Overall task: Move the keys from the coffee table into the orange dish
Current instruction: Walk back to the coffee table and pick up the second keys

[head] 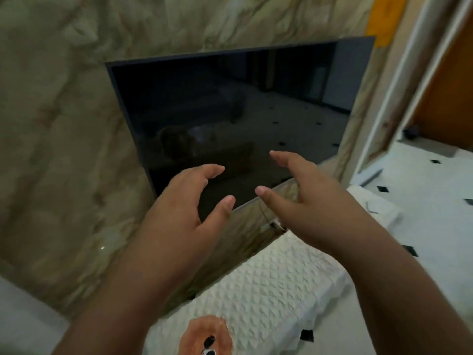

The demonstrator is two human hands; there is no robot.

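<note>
Left hand [179, 208] and right hand [307, 198] hang released, holding nothing, before the dark television [230, 111]. At 6 o'clock the orange dish [197, 329] lies on white cloth [268, 290]; the dark bits [208, 342] inside are too blurred to name.

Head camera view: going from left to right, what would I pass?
Marbled beige wall → the person's left hand → right hand → white door frame → orange-brown wooden door.

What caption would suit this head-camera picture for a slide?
Left hand and right hand raised open and empty before a dark television on a marbled wall.
</note>
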